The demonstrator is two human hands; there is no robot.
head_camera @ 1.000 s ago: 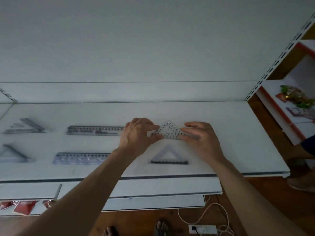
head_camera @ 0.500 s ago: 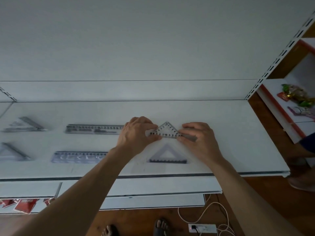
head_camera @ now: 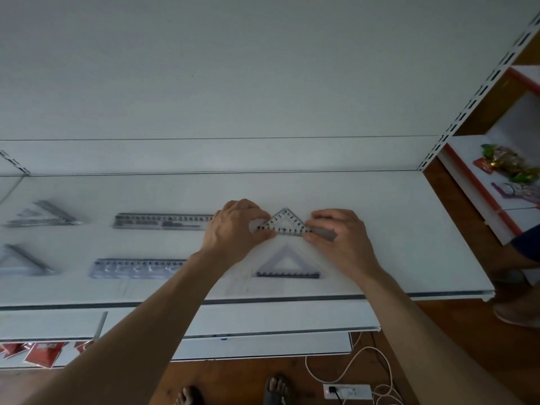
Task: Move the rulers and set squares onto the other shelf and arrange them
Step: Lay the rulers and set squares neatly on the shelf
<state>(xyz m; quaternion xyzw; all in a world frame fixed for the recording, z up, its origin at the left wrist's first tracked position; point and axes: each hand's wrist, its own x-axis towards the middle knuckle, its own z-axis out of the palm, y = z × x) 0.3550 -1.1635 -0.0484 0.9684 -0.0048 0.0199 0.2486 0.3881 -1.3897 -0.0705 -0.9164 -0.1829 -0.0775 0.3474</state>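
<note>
Your left hand [head_camera: 236, 229] pinches the left corner of a clear set square [head_camera: 285, 225]; your right hand [head_camera: 342, 238] pinches its right corner; the fingers of both hands curl down onto it. The set square sits near the middle of the white shelf [head_camera: 394, 229], its tip toward the back wall, its long side toward you; you cannot tell if it lies flat. Just in front of it, nearer the front edge, lies a second square [head_camera: 287, 266], apart from your hands. To the left lie a back ruler [head_camera: 163, 221] and a front ruler [head_camera: 137, 267], side by side; your left arm hides the front ruler's right end. At the left end lie a back-left square [head_camera: 43, 216] and a front-left square [head_camera: 20, 260], both blurred.
</note>
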